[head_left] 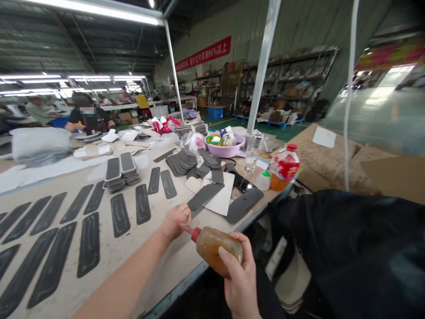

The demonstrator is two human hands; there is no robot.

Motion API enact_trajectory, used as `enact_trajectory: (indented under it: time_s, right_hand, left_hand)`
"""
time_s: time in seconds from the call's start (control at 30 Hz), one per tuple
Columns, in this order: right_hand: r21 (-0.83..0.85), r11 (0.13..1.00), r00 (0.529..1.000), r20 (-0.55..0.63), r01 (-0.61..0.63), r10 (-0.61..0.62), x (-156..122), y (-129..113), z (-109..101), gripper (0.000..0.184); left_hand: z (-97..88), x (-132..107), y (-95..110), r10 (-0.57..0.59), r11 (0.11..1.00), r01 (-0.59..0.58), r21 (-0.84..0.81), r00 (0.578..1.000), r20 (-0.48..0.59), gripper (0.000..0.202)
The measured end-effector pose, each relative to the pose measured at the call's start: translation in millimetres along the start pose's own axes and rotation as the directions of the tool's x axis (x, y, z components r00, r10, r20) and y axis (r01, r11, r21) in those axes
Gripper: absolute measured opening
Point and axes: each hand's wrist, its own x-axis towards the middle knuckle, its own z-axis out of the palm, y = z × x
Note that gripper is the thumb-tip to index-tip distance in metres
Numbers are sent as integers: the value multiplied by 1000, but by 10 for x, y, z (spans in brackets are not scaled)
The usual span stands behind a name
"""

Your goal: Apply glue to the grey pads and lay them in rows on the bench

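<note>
My right hand (241, 277) is wrapped round a squeeze bottle (215, 248) of brownish glue with a red nozzle, held on its side near the table's front edge. The nozzle points left at my left hand (174, 220). My left hand is closed at the end of a dark grey strip (204, 196) that lies on a cream card (221, 199). Whether the fingers pinch the strip or only press on it, I cannot tell.
Several dark strips (89, 243) lie in rows on the worktable (149, 261). Stacks of strips (121, 173), a pink bowl (226, 148), a glass jar (252, 153), a red-labelled bottle (285, 168) and black cloth (348, 248) are near. Another person (88, 117) works at the far left.
</note>
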Motion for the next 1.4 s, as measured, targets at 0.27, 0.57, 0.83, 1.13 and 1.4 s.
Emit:
enact_trajectory:
  time_s: [0.27, 0.57, 0.83, 1.13, 1.4]
  right_hand:
    - [25, 1000, 1000, 29, -13, 13, -28, 36, 46, 43]
    - [-247, 967, 946, 323, 64, 20, -538, 344, 456, 35]
    - [-325, 806, 710, 686, 495, -159, -905, 702, 699, 33]
    - [-397, 671, 669, 716, 626, -199, -869, 673, 703, 26]
    - [-604, 526, 795, 527, 599, -300, -423, 544, 425, 25]
  left_hand:
    - [-963, -1461, -208, 67, 997, -60, 46, 981, -181, 18]
    - [-1268, -2945, 28, -105, 986, 119, 116, 987, -122, 27]
    - [-1130, -3024, 109, -194, 980, 200, 19, 967, -165, 23]
    - [-1132, -3017, 119, -227, 974, 224, -39, 960, -166, 21]
    - [-1189, -2976, 58, -239, 970, 221, -99, 940, -243, 24]
